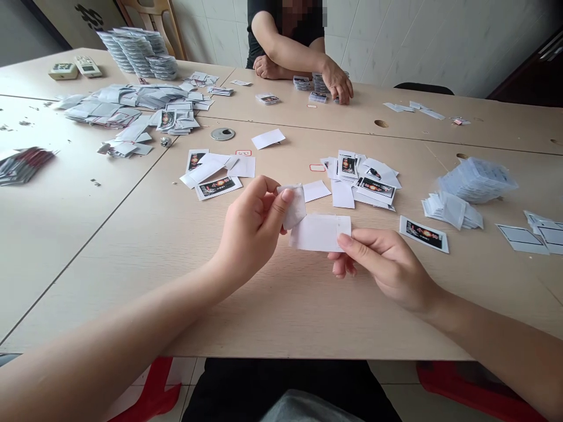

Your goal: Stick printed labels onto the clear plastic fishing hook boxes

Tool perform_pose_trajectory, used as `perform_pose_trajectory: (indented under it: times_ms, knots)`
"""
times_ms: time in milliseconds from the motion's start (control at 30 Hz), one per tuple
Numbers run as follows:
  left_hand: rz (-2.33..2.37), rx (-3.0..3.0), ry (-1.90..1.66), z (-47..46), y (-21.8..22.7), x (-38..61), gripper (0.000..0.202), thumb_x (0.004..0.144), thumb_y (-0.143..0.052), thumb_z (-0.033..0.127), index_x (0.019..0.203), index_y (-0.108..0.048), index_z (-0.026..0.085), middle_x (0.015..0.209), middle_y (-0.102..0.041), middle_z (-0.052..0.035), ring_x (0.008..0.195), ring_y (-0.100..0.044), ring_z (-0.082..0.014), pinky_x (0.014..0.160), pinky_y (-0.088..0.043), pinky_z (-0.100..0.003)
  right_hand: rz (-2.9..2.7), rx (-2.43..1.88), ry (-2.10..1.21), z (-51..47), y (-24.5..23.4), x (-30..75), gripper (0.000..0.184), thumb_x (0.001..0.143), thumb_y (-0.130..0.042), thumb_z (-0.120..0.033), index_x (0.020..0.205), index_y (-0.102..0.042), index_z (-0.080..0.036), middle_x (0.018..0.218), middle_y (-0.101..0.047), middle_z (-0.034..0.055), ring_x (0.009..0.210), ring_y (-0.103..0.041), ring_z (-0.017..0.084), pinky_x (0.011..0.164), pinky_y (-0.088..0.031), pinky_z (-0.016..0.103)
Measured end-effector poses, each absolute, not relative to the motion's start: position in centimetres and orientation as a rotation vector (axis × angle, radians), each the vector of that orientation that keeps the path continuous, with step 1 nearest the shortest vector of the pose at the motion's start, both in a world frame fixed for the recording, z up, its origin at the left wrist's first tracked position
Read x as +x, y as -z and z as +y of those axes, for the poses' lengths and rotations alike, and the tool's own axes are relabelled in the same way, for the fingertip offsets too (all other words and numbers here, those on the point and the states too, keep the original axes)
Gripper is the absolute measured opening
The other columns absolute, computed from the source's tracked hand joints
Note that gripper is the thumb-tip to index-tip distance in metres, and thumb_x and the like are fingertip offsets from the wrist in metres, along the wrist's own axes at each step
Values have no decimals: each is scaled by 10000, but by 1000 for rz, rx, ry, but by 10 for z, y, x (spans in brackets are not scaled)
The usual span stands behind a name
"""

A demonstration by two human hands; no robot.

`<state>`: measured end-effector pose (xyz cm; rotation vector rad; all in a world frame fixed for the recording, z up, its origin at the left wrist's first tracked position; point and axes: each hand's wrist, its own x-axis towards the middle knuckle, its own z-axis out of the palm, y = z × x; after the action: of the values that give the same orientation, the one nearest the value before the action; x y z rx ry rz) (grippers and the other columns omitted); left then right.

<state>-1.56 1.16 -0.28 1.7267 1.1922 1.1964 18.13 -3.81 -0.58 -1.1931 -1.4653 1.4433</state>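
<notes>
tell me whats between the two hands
Head view: a folded greyish paper piece, pinched by the left hand, and a white paper rectangle, held by the right hand.

Indoor workroom, white tiled walls [387,35], joined laminate tables [109,281], stacked foil packets [136,53]

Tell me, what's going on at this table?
Someone sitting at a table is handling small pieces of paper. Their left hand pinches a greyish packet, and their right hand pinches a white slip right beside it. Printed cards lie scattered nearby. Across the table, a co-worker's hand is beside small stacks.
</notes>
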Motion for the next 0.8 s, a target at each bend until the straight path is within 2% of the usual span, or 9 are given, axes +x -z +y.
perform_pose_trajectory:
  times_ms: [533,800]
  knots:
    - [1256,1651,-1246,17,0,-19,273,893,-483,455,759,-428,224,465,-492,56,368,-452,-89,364,-330,-222,-1477,-1192,-1438,-39,6,181,328,899,-544,-406,747,-684,-151,625,-640,22,612,-582,106,584,-450,211]
    - [1266,1634,-1251,18,-2,-20,272,891,-495,443,745,-423,225,453,-472,59,353,-427,-85,346,-289,-221,-1485,-1201,-1430,-38,5,181,331,898,-543,-414,745,-680,-154,628,-637,21,610,-579,99,582,-451,201]
